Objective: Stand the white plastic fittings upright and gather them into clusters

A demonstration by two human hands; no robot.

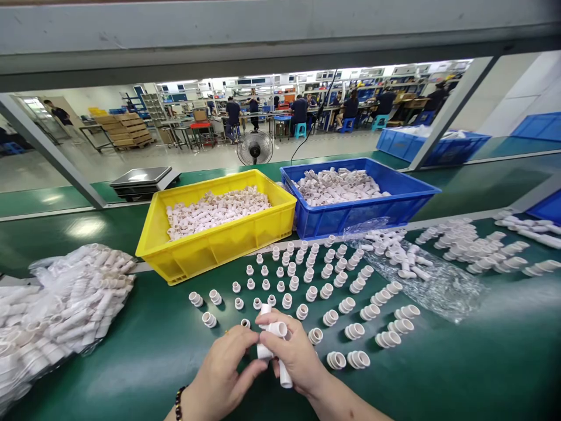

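Note:
Both hands meet low in the middle of the head view over a green table (482, 362). My left hand (221, 374) pinches the lower end of a white plastic tube fitting (264, 349). My right hand (298, 351) is closed round white tube pieces (284, 374); one stub sticks out at its top and another below the palm. Just beyond the hands, several small white plastic fittings (307, 280) stand upright in rows on the table.
A yellow bin (219, 245) and a blue bin (363, 213) hold white tubes at the back. Clear bags of white parts (56, 310) lie at left, loose parts on plastic film (421, 263) at right. A scale (142, 178) and a fan (255, 147) stand behind; people work far off.

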